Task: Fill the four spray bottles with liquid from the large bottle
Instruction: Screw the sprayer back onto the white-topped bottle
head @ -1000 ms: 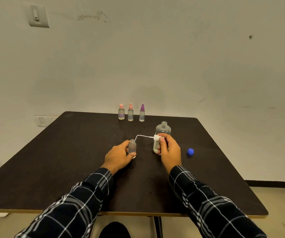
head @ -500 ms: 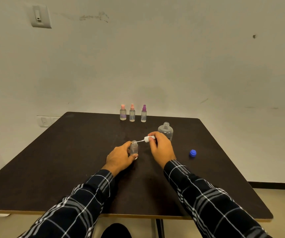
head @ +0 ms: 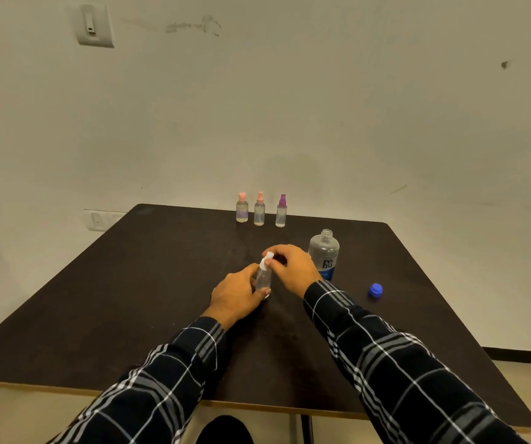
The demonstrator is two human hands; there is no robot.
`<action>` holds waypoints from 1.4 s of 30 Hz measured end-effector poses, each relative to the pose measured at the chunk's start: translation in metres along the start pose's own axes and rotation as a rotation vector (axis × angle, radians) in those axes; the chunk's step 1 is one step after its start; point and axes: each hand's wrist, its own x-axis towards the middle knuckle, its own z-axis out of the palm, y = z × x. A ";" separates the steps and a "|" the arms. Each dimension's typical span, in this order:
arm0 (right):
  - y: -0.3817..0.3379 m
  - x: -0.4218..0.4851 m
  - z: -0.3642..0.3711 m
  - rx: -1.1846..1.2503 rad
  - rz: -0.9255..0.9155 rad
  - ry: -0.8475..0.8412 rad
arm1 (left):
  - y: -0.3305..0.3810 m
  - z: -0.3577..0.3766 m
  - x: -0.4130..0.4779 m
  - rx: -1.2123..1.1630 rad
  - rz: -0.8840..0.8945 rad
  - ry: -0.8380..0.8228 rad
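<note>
A pale wall switch (head: 95, 25) sits high on the wall at far left, and lower down a socket plate (head: 97, 220) shows just past the corner of the dark bench (head: 129, 299).

The left hand (head: 237, 294) comes in from a plaid sleeve (head: 148, 389) and rests on the bench near its middle. Its grip is curled round the lower body of the small clear spray bottle (head: 263, 278), with the thumb across the near side at the base. That bottle stands upright on the bench between the two hands.

Behind them, at the far edge of the bench, three more spray bottles stand upright in a close row, just apart from one another: the pink-capped bottle (head: 242, 208), the second pink-capped bottle (head: 259, 209) and the purple-capped bottle (head: 280, 211). All three have their spray heads on and clear bodies; how full they are I cannot tell.

The white spray head (head: 267, 259) sits at the neck of the small bottle. The right hand (head: 293, 267) is above it, its grip pinching the head between thumb and fingertips. Whether the head is fully seated is not clear.

Just to the right of that hand the large bottle (head: 324, 254) stands upright with its neck uncapped, a blue and white label facing the camera. Further right, well apart from it, the blue cap (head: 375, 290) lies alone on the bench.
</note>
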 end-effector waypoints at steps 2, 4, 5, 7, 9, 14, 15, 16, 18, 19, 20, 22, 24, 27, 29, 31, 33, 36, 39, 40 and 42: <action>0.001 0.001 -0.001 0.015 0.003 -0.024 | 0.001 -0.001 0.000 -0.002 0.000 -0.003; -0.001 0.003 -0.002 -0.001 0.003 -0.051 | 0.001 -0.002 0.000 0.002 -0.004 -0.012; -0.002 0.004 -0.003 -0.013 0.004 -0.066 | 0.001 -0.002 0.000 0.003 -0.005 -0.015; -0.005 0.007 -0.005 -0.060 -0.005 -0.115 | 0.001 -0.003 0.000 0.010 -0.007 -0.015; -0.010 0.010 -0.008 -0.144 -0.042 -0.182 | 0.001 -0.003 -0.001 0.011 -0.004 -0.013; -0.015 0.018 -0.015 -0.256 -0.053 -0.266 | 0.002 -0.004 -0.001 0.003 -0.013 -0.023; -0.013 0.018 -0.014 -0.239 -0.036 -0.240 | 0.002 -0.004 -0.002 0.004 -0.011 -0.023; -0.012 0.016 -0.013 -0.215 -0.015 -0.201 | 0.002 -0.003 -0.002 0.007 -0.008 -0.021; -0.013 0.013 -0.005 -0.183 0.044 -0.104 | 0.003 -0.004 -0.003 0.009 -0.006 -0.010; -0.013 0.012 0.001 -0.182 0.074 -0.062 | 0.002 -0.005 -0.004 0.010 -0.009 -0.007; -0.013 0.011 0.005 -0.183 0.096 -0.029 | 0.003 -0.005 -0.004 0.012 -0.015 -0.007; -0.010 0.009 0.010 -0.148 0.111 0.003 | 0.004 -0.005 -0.004 0.018 -0.028 -0.010; -0.006 0.007 0.008 -0.072 0.085 -0.025 | 0.004 -0.005 -0.004 0.012 -0.036 -0.007; 0.001 0.003 0.003 -0.005 0.047 -0.089 | 0.005 -0.005 -0.004 0.013 -0.016 -0.006; 0.004 0.005 0.003 0.014 0.051 -0.099 | 0.004 -0.005 -0.004 0.015 -0.008 -0.004; 0.004 0.008 0.005 0.008 0.082 -0.063 | 0.004 -0.004 -0.004 0.017 -0.009 0.001; 0.003 0.009 0.011 0.011 0.131 0.013 | 0.005 -0.005 -0.004 0.015 -0.012 0.002; 0.002 0.007 0.022 0.013 0.189 0.092 | 0.005 -0.005 -0.003 0.025 -0.039 -0.001; 0.007 0.004 0.021 0.134 0.207 0.004 | 0.004 -0.004 -0.003 0.030 -0.041 0.005; 0.008 0.003 0.018 0.170 0.171 -0.046 | 0.003 -0.004 -0.003 0.022 -0.027 0.008; 0.013 0.003 0.012 0.197 0.071 -0.130 | 0.004 -0.005 -0.004 0.010 -0.009 -0.002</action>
